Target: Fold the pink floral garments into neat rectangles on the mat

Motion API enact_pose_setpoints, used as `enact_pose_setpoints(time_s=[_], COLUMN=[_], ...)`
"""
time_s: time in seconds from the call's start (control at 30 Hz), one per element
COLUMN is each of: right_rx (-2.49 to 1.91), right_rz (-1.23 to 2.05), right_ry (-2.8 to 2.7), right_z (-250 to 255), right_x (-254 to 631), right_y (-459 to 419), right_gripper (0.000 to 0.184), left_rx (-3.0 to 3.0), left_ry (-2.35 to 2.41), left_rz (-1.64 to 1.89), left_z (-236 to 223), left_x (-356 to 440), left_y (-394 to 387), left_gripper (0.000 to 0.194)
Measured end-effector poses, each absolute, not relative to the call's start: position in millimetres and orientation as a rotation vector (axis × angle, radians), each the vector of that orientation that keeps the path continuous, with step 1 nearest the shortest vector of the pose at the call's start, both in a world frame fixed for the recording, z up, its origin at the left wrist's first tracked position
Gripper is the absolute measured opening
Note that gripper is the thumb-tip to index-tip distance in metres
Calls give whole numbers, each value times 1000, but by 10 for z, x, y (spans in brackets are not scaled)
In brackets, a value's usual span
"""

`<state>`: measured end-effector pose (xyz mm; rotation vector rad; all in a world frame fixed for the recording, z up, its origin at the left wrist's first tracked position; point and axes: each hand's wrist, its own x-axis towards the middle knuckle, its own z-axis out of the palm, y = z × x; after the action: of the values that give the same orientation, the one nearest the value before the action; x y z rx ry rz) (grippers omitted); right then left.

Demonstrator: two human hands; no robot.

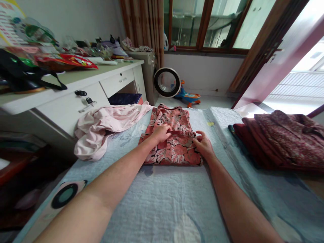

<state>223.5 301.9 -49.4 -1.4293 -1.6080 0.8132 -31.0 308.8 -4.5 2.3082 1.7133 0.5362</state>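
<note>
In the head view, the person's left hand [160, 134] pinched the dark-edged upper layer of the floral garment [178, 152], which lay partly folded on the pale quilted cover [157, 202]; the right hand [205, 147] curled at the garment's right edge, its grip impossible to tell; folding seemed in hand, and the next move called for matched holds keeping the layers straight

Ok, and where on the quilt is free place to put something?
The quilt is bare below the floral cloth, between left arm and right arm; also between right hand and folded pile. Crowded: the desk, and where the pink cloth nears the floral cloth.
</note>
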Motion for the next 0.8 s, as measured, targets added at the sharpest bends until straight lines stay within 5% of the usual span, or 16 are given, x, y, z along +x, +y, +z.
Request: enact_pose_setpoints(time_s=[0.43,0.63,0.8], right_rx=[-1401,-1417,-1409], right_rz=[853,754,739], right_ry=[-1654,-1659,-1649], right_z=[-538,-563,-587], right_x=[2257,2238,2233], right_y=[3055,3067,3075], right_gripper=[47,43,44], left_rx=[2492,2575,2590], left_ry=[1858,1689,1591], left_rz=[457,472,409], left_z=[-163,130,-55], left_x=[-283,-131,-41], left_y=[3069,2519,2051], left_gripper=[41,35,53])
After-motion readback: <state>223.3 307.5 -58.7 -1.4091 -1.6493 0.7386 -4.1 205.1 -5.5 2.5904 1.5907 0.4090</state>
